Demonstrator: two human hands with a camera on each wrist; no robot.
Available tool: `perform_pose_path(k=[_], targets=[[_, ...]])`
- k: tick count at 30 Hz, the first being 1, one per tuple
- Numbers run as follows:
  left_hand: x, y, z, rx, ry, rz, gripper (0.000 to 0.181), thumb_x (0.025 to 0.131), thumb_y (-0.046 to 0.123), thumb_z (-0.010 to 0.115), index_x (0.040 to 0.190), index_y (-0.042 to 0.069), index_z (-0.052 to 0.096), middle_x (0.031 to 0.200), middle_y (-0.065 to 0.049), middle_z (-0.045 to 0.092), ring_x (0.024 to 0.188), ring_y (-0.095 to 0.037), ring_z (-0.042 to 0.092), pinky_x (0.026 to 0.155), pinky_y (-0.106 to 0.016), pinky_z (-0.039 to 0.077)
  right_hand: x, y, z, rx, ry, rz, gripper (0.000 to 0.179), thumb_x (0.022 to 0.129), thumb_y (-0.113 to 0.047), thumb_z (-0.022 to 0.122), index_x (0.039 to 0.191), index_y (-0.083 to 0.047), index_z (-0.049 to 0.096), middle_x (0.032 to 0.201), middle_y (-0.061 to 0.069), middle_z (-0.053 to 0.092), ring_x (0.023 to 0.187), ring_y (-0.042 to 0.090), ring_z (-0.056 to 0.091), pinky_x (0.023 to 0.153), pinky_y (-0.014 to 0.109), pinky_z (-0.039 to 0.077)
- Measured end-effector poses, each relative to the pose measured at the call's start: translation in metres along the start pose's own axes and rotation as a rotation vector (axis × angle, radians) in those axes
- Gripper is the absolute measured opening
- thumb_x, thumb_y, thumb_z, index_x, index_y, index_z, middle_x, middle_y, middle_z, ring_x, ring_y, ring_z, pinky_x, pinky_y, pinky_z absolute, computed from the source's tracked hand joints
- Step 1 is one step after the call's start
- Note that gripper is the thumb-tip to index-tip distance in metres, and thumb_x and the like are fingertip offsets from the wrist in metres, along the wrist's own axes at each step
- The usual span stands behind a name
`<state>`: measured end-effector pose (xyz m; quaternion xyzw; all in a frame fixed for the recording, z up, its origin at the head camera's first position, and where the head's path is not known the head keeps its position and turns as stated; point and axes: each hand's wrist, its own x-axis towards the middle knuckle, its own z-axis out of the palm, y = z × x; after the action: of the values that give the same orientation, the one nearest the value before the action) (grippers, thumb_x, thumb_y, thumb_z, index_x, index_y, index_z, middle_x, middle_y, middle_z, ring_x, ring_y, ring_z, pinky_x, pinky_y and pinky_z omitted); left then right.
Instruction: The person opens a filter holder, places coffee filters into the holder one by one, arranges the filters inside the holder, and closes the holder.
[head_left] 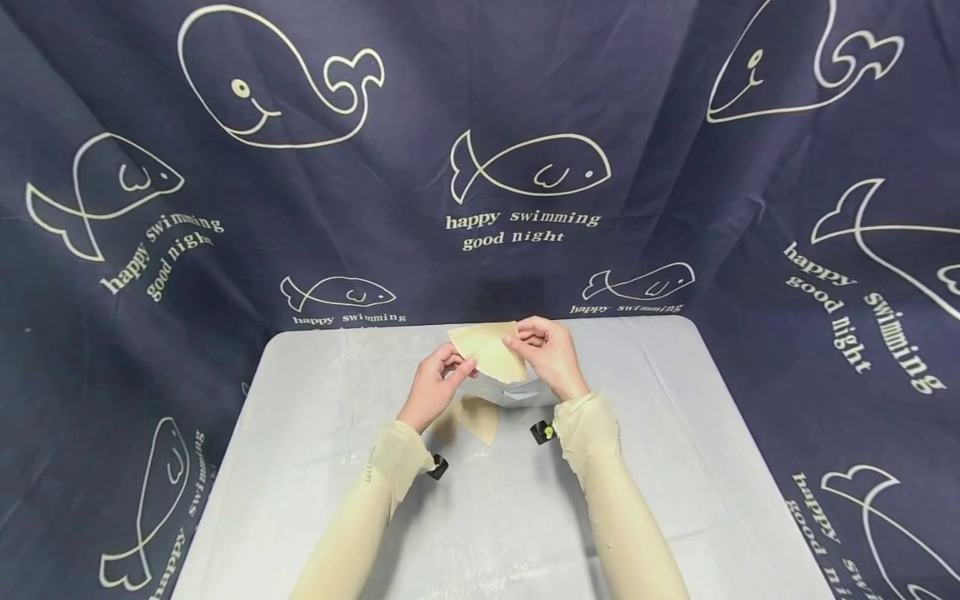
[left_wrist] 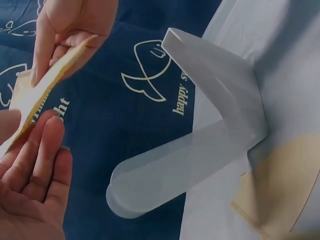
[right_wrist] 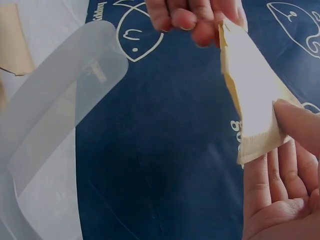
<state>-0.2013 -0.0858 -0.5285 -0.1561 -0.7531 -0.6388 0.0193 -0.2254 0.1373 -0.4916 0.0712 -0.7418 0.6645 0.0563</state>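
Observation:
Both hands hold up a pale tan paper coffee filter (head_left: pixel 487 350), fan-shaped with a crimped edge (right_wrist: pixel 262 147). The left hand (head_left: pixel 435 383) pinches its left side between thumb and fingers. At its right side, the right hand (head_left: pixel 553 357) pinches it the same way. In the right wrist view the filter's rim (right_wrist: pixel 228 75) looks slightly parted. Below the hands, a translucent white plastic holder (left_wrist: pixel 220 95) with two angled walls stands on the table, apart from both hands. Another tan filter (head_left: pixel 478 418) lies on the table in front of the holder.
The light grey table (head_left: pixel 600 517) has rounded far corners. Behind it and along both sides hangs a dark blue curtain (head_left: pixel 420 183) with white whale and fish drawings. Small black cameras (head_left: pixel 542 431) sit at the wrists.

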Motion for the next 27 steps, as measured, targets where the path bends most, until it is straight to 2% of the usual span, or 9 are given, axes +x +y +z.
perform_pose_path(k=[8,14,17,21,24,27], targets=[[0.0,0.0,-0.002,0.061,0.031,0.003,0.011,0.102,0.014,0.066,0.101,0.003,0.067,0.085,-0.014,0.075,0.081,-0.012,0.071,0.086,-0.027,0.055,-0.001,-0.001,0.002,-0.024,-0.073,-0.008,0.029,0.087,0.0,0.081,0.113,0.008,0.071,0.098,0.023,0.075,0.077,0.001,0.069,0.073,0.015,0.056],[-0.002,0.001,-0.004,0.131,0.015,0.003,0.011,0.101,0.014,0.066,0.099,0.003,0.067,0.085,-0.014,0.075,0.085,-0.026,0.073,0.088,-0.034,0.054,0.002,-0.004,-0.009,0.02,-0.115,-0.077,0.029,0.089,0.004,0.077,0.118,0.006,0.071,0.109,0.029,0.073,0.088,0.008,0.073,0.08,0.018,0.057],[-0.003,0.0,-0.005,0.148,0.002,0.002,0.012,0.101,0.015,0.067,0.099,0.003,0.068,0.086,-0.014,0.075,0.087,-0.03,0.074,0.09,-0.037,0.053,0.003,-0.004,-0.01,-0.027,-0.172,-0.077,0.03,0.09,0.002,0.077,0.119,0.006,0.071,0.11,0.028,0.073,0.089,0.01,0.073,0.08,0.018,0.057],[-0.005,-0.001,-0.006,0.185,-0.018,0.001,0.011,0.101,0.018,0.067,0.098,0.007,0.068,0.084,-0.007,0.075,0.087,-0.024,0.074,0.088,-0.036,0.053,0.002,-0.004,-0.006,-0.141,-0.227,-0.045,0.029,0.089,-0.003,0.08,0.118,0.001,0.075,0.105,0.021,0.075,0.08,0.007,0.07,0.074,0.018,0.056],[-0.004,-0.001,-0.006,0.205,-0.024,0.013,0.011,0.102,0.02,0.067,0.097,0.01,0.068,0.084,-0.003,0.075,0.088,-0.018,0.073,0.088,-0.035,0.053,0.001,-0.003,-0.003,-0.188,-0.209,-0.032,0.025,0.088,-0.002,0.081,0.112,-0.001,0.077,0.1,0.018,0.076,0.072,0.006,0.066,0.068,0.018,0.054],[-0.003,-0.003,-0.005,0.175,-0.021,0.017,0.012,0.102,0.022,0.068,0.097,0.011,0.066,0.087,-0.003,0.075,0.089,-0.015,0.073,0.091,-0.036,0.053,-0.001,-0.003,-0.003,-0.178,-0.16,-0.03,0.019,0.087,-0.002,0.081,0.106,0.0,0.078,0.095,0.018,0.077,0.068,0.005,0.065,0.064,0.019,0.052]])
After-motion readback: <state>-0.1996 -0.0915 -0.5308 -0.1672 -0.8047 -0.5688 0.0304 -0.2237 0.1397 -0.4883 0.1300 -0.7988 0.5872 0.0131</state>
